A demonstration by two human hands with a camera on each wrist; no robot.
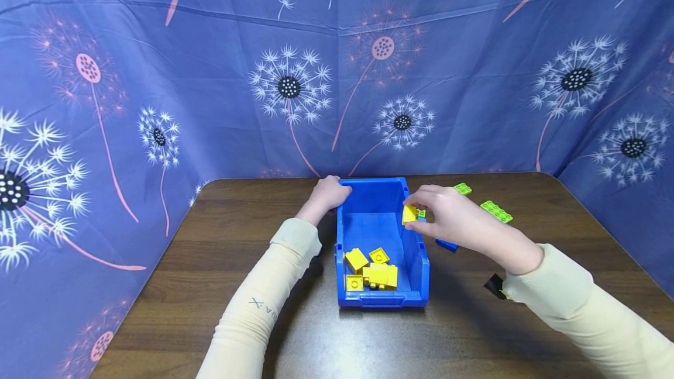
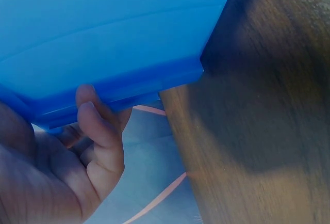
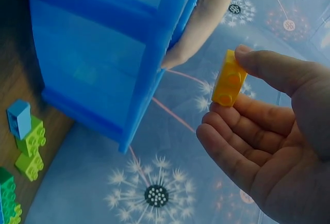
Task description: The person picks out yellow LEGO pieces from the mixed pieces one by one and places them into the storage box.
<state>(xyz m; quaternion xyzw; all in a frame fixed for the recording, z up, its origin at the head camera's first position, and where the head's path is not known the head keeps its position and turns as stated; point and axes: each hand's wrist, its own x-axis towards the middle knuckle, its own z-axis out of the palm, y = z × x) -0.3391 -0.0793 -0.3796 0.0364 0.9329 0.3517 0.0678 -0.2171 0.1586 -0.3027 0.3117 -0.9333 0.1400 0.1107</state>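
A blue plastic bin [image 1: 371, 228] stands on the table, its low front toward me. My left hand [image 1: 329, 193] grips its rim at the far left corner; in the left wrist view, fingers [image 2: 100, 126] curl against the edge of the bin [image 2: 113, 33]. My right hand [image 1: 458, 215] pinches a yellow toy building brick [image 1: 409, 214] between thumb and fingers, above the bin's right wall. Two studs show on that brick [image 3: 229, 82] in the right wrist view. Several yellow bricks [image 1: 378, 274] lie inside the bin near its front.
Right of the bin, green bricks [image 1: 496, 212] and a dark blue brick [image 1: 446, 245] lie on the wooden table [image 1: 231, 238]. A light blue brick [image 3: 19, 118] rests among green ones. A small black object [image 1: 495, 286] sits by my right sleeve. Patterned cloth [image 1: 447, 63] hangs behind.
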